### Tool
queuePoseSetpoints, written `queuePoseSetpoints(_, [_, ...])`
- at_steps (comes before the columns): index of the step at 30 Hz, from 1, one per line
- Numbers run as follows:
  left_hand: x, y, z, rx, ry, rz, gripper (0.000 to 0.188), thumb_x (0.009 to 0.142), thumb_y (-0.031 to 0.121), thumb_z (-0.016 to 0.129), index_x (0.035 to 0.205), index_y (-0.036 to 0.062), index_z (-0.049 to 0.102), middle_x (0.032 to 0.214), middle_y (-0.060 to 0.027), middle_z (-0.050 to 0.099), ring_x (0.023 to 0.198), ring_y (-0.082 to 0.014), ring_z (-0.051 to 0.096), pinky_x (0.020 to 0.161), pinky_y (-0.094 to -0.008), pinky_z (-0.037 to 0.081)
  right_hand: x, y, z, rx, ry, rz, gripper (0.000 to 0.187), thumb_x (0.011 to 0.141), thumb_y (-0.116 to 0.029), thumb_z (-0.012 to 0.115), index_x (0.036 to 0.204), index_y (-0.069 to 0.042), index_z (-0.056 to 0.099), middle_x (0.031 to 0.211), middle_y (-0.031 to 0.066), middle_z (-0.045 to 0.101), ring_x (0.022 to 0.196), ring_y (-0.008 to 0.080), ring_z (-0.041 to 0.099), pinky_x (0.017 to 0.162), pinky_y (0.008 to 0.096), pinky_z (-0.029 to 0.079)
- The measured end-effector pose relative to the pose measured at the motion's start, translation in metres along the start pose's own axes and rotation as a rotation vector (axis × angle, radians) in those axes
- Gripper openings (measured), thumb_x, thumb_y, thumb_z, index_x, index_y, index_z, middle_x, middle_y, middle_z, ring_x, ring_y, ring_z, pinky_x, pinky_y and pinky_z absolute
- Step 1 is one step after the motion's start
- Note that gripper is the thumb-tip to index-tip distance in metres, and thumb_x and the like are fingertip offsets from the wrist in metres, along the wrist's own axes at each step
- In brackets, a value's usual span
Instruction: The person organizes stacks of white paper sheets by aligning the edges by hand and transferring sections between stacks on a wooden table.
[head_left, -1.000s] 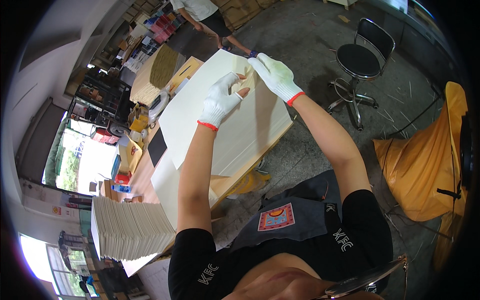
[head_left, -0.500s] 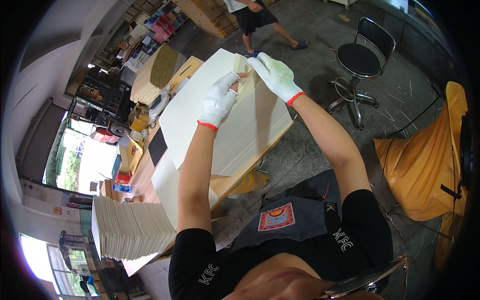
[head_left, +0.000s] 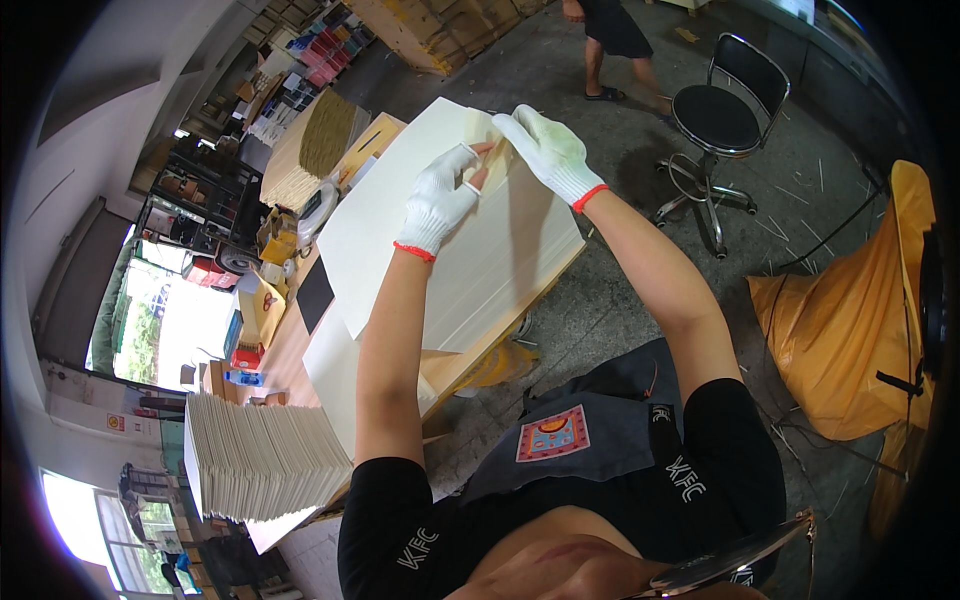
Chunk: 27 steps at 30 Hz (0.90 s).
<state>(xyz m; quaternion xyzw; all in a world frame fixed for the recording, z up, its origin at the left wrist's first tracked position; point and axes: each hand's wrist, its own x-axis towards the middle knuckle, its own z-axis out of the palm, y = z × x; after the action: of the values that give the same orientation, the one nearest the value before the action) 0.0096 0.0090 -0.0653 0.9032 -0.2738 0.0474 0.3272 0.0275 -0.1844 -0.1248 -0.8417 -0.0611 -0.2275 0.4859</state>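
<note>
A tall stack of large white sheets (head_left: 400, 205) lies on the wooden table before me, with a pale yellowish strip (head_left: 490, 128) across its far right part. My left hand (head_left: 438, 200), in a white knit glove with a red cuff, rests over the top sheet. Two of its fingertips are bare and apart, next to the strip. At the stack's far right edge is my right hand (head_left: 550, 152), gloved the same way. Its fingers stretch out straight along the edge; their undersides are hidden.
A pile of thick boards or sheets (head_left: 265, 455) stands at the table's near left. A dark flat panel (head_left: 314, 295) and a yellow envelope (head_left: 265, 305) lie on the left. A black stool (head_left: 717, 120) and orange tarp (head_left: 840, 320) are to the right. A person (head_left: 615, 45) walks beyond the table.
The bare fingertips of my left hand have spread a little further apart. My right hand is nearly still. Beyond the table, the person has walked to the right.
</note>
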Motion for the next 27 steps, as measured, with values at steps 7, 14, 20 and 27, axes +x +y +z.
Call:
queuePoseSetpoints(7, [0.003,-0.009,0.0,0.099,0.007,0.066,0.027,0.093,0.016,0.063,0.118,0.008,0.067,0.108,-0.0161,0.071,0.101,-0.0294,0.067,0.089,-0.035,0.051,-0.001,0.0,-0.001,-0.019,-0.005,-0.007,0.051,0.102,-0.059,0.041,0.102,-0.011,0.058,0.091,0.0165,0.069,0.087,0.0391,0.066,0.075,0.0478,0.049])
queuePoseSetpoints(14, [0.002,-0.003,0.0,0.116,-0.003,0.031,0.034,0.088,0.021,0.075,0.119,0.0082,0.067,0.108,-0.0155,0.07,0.089,-0.0257,0.068,0.084,-0.0361,0.052,0.0,0.003,0.001,-0.005,-0.02,0.009,0.05,0.102,-0.058,0.041,0.103,-0.011,0.058,0.091,0.0159,0.07,0.087,0.0378,0.067,0.076,0.0472,0.049])
queuePoseSetpoints(20, [-0.001,0.008,-0.001,0.07,0.007,0.001,0.03,0.092,0.016,0.066,0.121,0.0088,0.068,0.106,-0.0164,0.07,0.087,-0.0266,0.069,0.082,-0.0376,0.053,-0.002,-0.002,-0.003,0.044,-0.031,0.042,0.052,0.102,-0.06,0.041,0.102,-0.011,0.058,0.09,0.0152,0.07,0.086,0.0369,0.067,0.075,0.0467,0.05])
queuePoseSetpoints(27, [0.003,-0.002,0.0,0.108,-0.006,0.052,0.028,0.093,0.016,0.061,0.118,0.0068,0.067,0.11,-0.0185,0.069,0.103,-0.0327,0.066,0.091,-0.0388,0.051,-0.001,0.002,0.002,-0.001,0.016,0.011,0.052,0.101,-0.061,0.043,0.101,-0.012,0.059,0.09,0.0147,0.07,0.085,0.0367,0.067,0.075,0.0462,0.05])
